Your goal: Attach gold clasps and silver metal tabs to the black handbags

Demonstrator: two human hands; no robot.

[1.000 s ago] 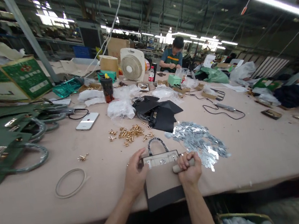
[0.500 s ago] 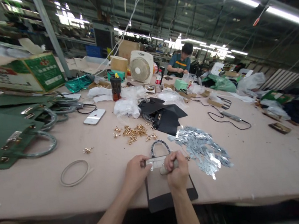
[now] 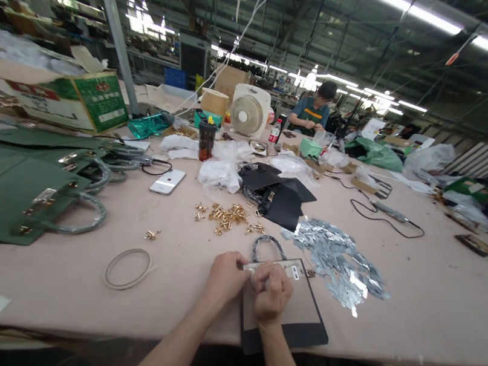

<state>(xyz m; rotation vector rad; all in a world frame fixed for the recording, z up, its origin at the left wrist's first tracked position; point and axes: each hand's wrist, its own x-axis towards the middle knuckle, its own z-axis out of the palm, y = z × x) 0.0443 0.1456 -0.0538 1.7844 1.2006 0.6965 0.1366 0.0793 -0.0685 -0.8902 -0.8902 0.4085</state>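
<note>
A small bag piece [image 3: 301, 306] with a dark border and beige middle lies at the table's front edge, its wrapped handle [image 3: 266, 239] pointing away from me. My left hand [image 3: 227, 276] is at its upper left corner, fingertips pressed together on the edge; what they pinch is too small to tell. Closed in a fist, my right hand [image 3: 272, 292] rests over the top strip, close beside my left fingers. Whatever it holds is hidden by the fingers. A silvery plate [image 3: 296, 272] shows on the strip to the right of my right hand.
Silvery metal plates [image 3: 340, 260] are heaped right of the bag piece. Behind are gold fittings [image 3: 229, 216] and black pieces [image 3: 280, 199]. A beige ring [image 3: 127, 269], phone [image 3: 167, 182] and green bags [image 3: 11, 193] lie left. A person [image 3: 310, 113] works beyond the fan [image 3: 248, 112].
My right hand has moved left along the top strip toward my left hand, uncovering the silvery plate. The tool seen in it before is now hidden. The whole view has shifted and tilted.
</note>
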